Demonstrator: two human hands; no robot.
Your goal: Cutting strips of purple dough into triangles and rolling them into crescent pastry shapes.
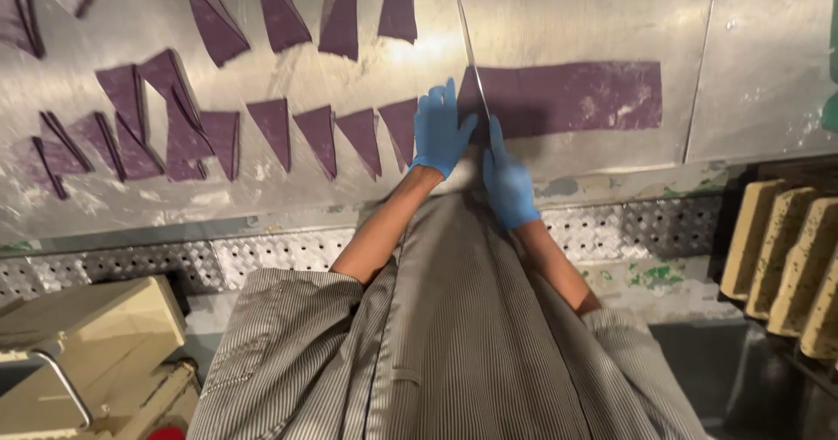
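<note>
Head view, looking down over a striped grey coat at a metal counter (559, 21). Both hands wear blue gloves. The left hand (441, 130) lies flat on the left end of a long purple dough strip (567, 98), fingers spread and open, gripping nothing. The right hand (508, 182) has its fingers closed around the handle of a long knife (469, 51), forefinger stretched along the blade; the blade runs away from the person, slightly tilted left, and crosses the strip just beside the left hand's fingertips.

Left of the cut, a row of purple triangles (323, 134) lies near the counter's front part, points toward the person, each just beside the next. A second row of triangles (279, 8) lies farther back, and a loose overlapping heap (148, 121) sits at the far left.

Bare metal shows right of the strip and between the two rows. The counter's front edge meets a perforated metal ledge (628, 222). Pale yellow sponge-like blocks (790, 257) stand on edge at lower right; a cream-coloured machine (78, 344) fills the lower left.
</note>
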